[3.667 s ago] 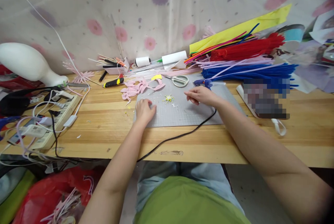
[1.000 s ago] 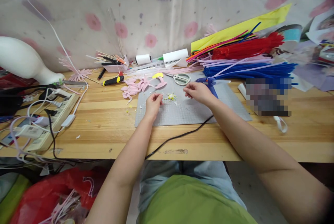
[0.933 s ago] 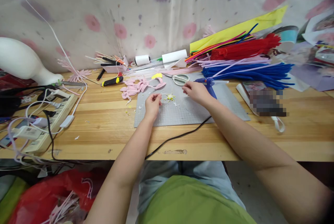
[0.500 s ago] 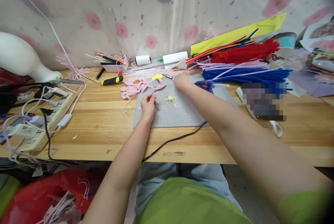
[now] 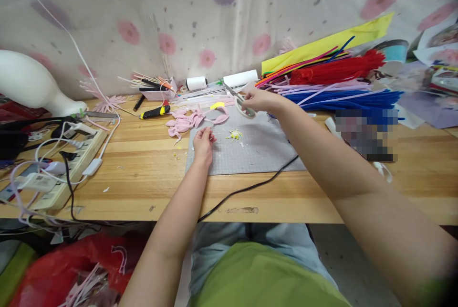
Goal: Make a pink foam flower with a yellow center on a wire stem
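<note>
My right hand (image 5: 258,100) grips a pair of scissors (image 5: 239,100) by its pale handles, above the back of the grey cutting mat (image 5: 246,161). The blades point up and to the left. Over the mat's left side, my left hand (image 5: 203,142) is closed in a pinch; whatever its fingertips hold is too small to make out. Between the hands lies a small heap of yellow and white bits (image 5: 234,135). Pink petal-like pieces (image 5: 186,122) are bunched just behind my left hand, beside a small yellow piece (image 5: 216,105).
A yellow-and-black utility knife (image 5: 155,111) lies left of the pink pieces. Bundles of red (image 5: 332,70) and blue pipe cleaners (image 5: 347,101) fill the back right. At left sit a power strip (image 5: 77,166) and a white mannequin head (image 5: 32,82). A black cord (image 5: 243,190) crosses the front.
My right hand has lifted the scissors off the back of the mat, and its grip has moved to the handles. My left hand keeps its pinch in nearly the same place.
</note>
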The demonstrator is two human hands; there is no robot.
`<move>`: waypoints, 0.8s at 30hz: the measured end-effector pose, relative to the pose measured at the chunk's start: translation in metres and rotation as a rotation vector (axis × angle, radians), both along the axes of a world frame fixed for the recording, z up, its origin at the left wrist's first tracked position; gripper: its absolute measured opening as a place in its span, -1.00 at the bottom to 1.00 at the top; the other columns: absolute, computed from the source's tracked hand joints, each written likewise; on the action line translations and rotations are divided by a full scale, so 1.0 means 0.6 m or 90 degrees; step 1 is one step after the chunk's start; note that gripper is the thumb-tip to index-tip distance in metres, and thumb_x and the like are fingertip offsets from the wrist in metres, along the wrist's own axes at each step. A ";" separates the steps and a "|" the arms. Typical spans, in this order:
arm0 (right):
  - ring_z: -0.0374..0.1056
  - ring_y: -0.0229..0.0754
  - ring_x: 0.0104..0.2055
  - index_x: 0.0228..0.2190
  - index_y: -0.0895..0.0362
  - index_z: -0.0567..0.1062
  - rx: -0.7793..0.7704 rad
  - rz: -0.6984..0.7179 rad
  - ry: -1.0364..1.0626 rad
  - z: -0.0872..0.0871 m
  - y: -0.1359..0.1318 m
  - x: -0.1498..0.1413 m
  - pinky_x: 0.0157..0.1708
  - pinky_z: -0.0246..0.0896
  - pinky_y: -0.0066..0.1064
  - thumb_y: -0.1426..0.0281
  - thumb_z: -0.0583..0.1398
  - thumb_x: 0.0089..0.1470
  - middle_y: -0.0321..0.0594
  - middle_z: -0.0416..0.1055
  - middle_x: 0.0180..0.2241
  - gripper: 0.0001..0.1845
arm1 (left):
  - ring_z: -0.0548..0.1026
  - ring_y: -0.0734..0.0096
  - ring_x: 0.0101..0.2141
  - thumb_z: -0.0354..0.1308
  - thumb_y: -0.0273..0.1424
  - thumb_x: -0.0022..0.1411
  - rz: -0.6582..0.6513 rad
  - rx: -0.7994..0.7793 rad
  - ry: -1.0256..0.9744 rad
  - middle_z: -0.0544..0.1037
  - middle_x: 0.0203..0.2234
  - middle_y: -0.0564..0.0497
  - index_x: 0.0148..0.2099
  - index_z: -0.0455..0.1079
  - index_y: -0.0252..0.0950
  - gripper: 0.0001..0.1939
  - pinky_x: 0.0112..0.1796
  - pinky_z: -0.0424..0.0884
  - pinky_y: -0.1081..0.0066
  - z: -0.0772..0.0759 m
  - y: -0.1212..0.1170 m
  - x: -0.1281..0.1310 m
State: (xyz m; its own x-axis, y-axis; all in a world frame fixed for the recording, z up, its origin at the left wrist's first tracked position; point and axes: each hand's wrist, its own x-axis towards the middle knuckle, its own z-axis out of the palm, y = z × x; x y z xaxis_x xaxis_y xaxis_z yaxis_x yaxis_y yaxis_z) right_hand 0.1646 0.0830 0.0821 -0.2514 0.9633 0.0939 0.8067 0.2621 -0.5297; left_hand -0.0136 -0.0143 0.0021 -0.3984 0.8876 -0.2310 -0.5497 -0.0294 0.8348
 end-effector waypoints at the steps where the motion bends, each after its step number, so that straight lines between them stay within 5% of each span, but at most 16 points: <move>1: 0.33 -0.16 -0.44 -0.37 0.19 0.46 -0.018 0.000 0.019 -0.005 -0.023 0.006 -0.40 0.22 -0.34 0.30 0.22 -0.08 -0.18 0.43 -0.48 -0.78 | 0.33 0.70 -0.59 0.17 -0.50 0.10 -0.008 0.000 -0.051 0.37 -0.61 0.17 -0.44 0.32 -0.33 -0.91 -0.41 0.33 0.57 0.004 -0.001 -0.001; 5: 0.35 -0.14 -0.37 -0.21 0.13 0.38 0.020 -0.038 -0.026 -0.037 -0.106 0.022 -0.40 0.12 -0.39 0.07 0.16 -0.02 -0.18 0.46 -0.34 -0.56 | 0.46 0.65 -0.46 0.06 -0.53 0.21 -0.045 0.003 -0.198 0.45 -0.57 0.09 -0.45 0.34 -0.36 -0.83 -0.15 0.40 0.49 0.018 -0.002 -0.001; 8: 0.38 -0.07 -0.30 -0.19 0.12 0.38 0.031 0.020 -0.134 -0.053 -0.136 0.026 -0.40 0.07 -0.40 -0.05 0.11 -0.03 -0.13 0.49 -0.31 -0.46 | 0.52 0.60 -0.37 0.00 -0.55 0.26 -0.077 0.002 -0.247 0.50 -0.53 0.04 -0.42 0.37 -0.38 -0.79 -0.06 0.40 0.45 0.019 -0.002 0.001; 15: 0.41 -0.06 -0.31 -0.29 0.10 0.45 0.025 0.130 -0.255 -0.049 -0.133 0.017 -0.46 -0.02 -0.41 -0.19 -0.01 -0.02 -0.11 0.52 -0.31 -0.35 | 0.52 0.45 -0.11 -0.03 -0.57 0.26 -0.098 -0.010 -0.267 0.54 -0.44 -0.04 -0.39 0.37 -0.38 -0.80 0.03 0.39 0.38 0.012 -0.001 0.001; 24: 0.41 -0.06 -0.31 -0.26 0.08 0.51 0.033 0.144 -0.286 -0.051 -0.136 -0.003 -0.46 -0.05 -0.40 -0.19 -0.04 0.01 -0.09 0.54 -0.33 -0.33 | 0.54 0.54 -0.25 -0.06 -0.61 0.26 -0.079 -0.008 -0.283 0.51 -0.53 0.02 -0.43 0.34 -0.37 -0.76 0.01 0.41 0.40 0.015 0.000 0.007</move>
